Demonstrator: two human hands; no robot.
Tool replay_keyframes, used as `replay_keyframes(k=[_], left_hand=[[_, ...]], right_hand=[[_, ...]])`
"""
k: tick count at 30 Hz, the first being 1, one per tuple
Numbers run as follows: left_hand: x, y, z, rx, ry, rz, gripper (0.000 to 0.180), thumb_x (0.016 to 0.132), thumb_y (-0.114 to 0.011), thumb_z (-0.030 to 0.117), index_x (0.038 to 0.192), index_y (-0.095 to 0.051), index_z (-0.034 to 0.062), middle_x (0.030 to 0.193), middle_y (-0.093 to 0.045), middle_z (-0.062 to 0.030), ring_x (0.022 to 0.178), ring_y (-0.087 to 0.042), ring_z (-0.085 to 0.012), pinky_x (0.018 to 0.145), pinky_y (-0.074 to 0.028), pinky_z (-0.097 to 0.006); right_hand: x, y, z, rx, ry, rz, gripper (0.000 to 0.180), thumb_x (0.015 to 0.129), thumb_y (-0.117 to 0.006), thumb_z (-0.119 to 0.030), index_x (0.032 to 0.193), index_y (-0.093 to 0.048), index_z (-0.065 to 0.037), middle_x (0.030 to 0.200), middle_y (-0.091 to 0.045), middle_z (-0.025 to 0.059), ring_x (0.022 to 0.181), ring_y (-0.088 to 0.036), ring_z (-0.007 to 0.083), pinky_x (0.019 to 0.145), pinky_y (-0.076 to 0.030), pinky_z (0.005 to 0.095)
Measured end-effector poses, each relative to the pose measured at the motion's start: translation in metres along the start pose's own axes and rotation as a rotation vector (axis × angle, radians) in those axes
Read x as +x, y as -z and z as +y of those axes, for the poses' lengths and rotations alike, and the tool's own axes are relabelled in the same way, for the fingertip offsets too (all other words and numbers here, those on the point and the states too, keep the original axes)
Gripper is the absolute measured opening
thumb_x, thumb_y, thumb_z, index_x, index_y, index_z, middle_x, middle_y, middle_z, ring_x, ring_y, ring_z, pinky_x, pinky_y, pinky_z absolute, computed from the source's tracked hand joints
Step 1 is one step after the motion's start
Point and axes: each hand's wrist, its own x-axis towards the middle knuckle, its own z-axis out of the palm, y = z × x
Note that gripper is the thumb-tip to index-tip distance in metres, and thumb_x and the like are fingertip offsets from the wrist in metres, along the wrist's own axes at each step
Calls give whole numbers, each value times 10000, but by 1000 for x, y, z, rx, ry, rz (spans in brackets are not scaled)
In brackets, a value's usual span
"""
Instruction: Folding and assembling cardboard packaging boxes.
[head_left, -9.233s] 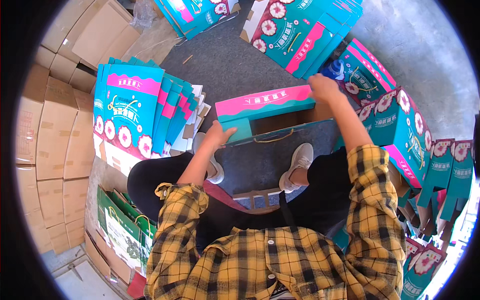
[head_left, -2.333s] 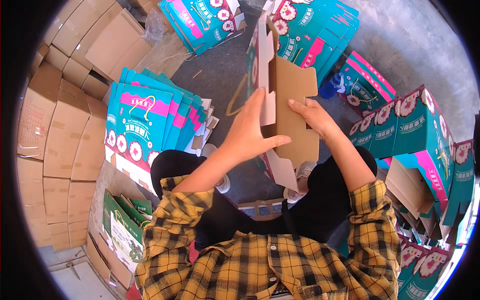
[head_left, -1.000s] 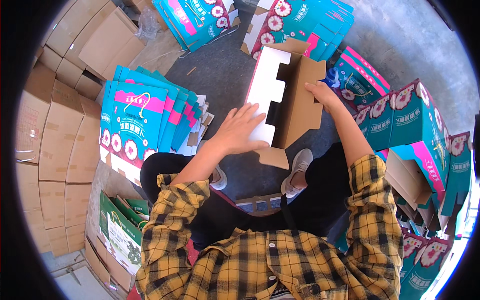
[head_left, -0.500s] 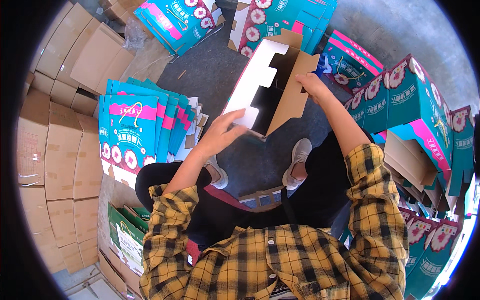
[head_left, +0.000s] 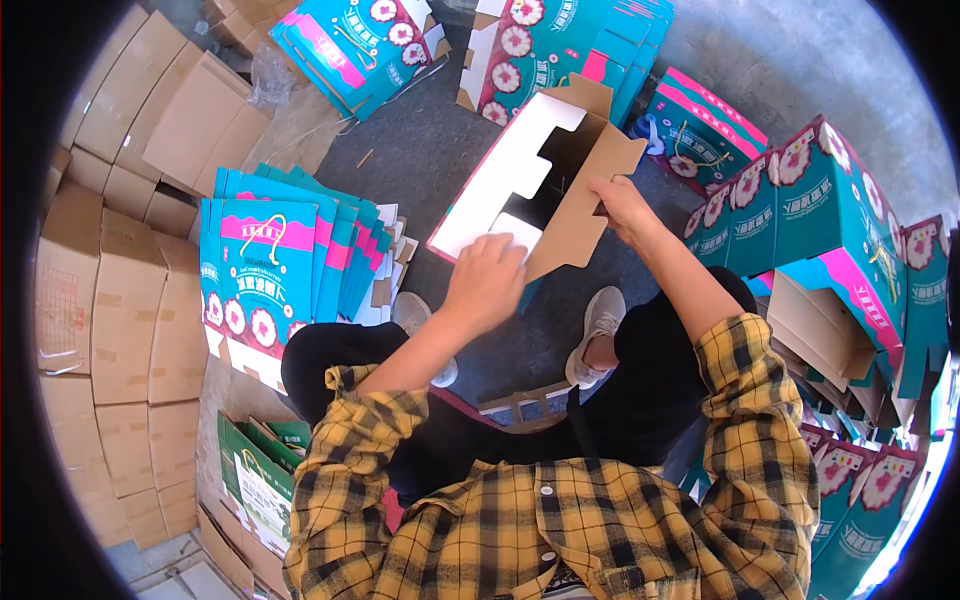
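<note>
A folding carton [head_left: 505, 175] is held in front of me, tilted, with its open side toward me. One long flap is white with notches cut in it; the opposite flap [head_left: 575, 215] is plain brown with angled ends. My right hand [head_left: 628, 208] grips the outer edge of the brown flap, thumb on top. At the carton's near end, my left hand [head_left: 487, 283] has its fingers bent over the end of the white flap. The carton's inside is dark, and my left fingertips are partly hidden against it.
Flattened teal and pink cartons [head_left: 262, 265] lean in a row on the left. More stacks [head_left: 360, 50] lie ahead. Finished-looking handled boxes [head_left: 800, 195] stand at right, beside an open one [head_left: 825, 320]. Brown shipping boxes [head_left: 125, 300] line the far left. My shoes [head_left: 598, 335] are below the carton.
My left hand has moved right and bent its fingers onto the near end of the carton, where it was flatter before. The carton has shifted slightly; my right hand keeps its grip.
</note>
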Motion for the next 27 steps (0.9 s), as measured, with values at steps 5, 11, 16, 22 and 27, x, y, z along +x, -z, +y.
replay_keyframes(k=[5,11,16,22,27], left_hand=[[-1,14,13,-125,-11,33,423,793,-615,221,1165,-543,32,1172,-519,-187,1124,-480,-346,946,-367,-455],[-5,8,-5,-37,51,-67,356,863,-561,162,1200,-565,47,1214,-530,-194,1152,-483,-354,985,-364,-436],[-20,17,-25,-111,25,-130,352,853,-575,163,1192,-587,70,1272,-518,-164,1215,-450,-339,1019,-348,-432],[-32,34,-49,-136,25,-204,405,797,-557,60,1199,-599,79,1314,-513,-139,1248,-437,-334,1036,-341,-429],[-37,33,-45,-97,16,-237,356,809,-574,103,1161,-617,72,1292,-528,-142,1243,-440,-337,1035,-340,-418]], right_hand=[[-6,-4,3,22,2,5,255,886,-486,-179,1016,-572,23,921,-645,123,761,-660,222,661,-544,342],[-40,6,-38,-221,42,-239,604,864,-613,-407,1272,-454,8,1226,-523,153,1059,-581,251,865,-491,369],[-47,37,-48,-548,457,132,859,822,-558,-614,1312,-413,76,1252,-519,240,1136,-536,311,972,-409,389],[-34,46,-44,-583,443,115,803,886,-383,-655,1250,-504,50,1209,-569,243,1171,-523,330,1003,-371,380],[-37,40,-34,-903,130,-212,853,867,-311,-720,1158,-621,20,1222,-568,252,1189,-515,337,1011,-366,376]])
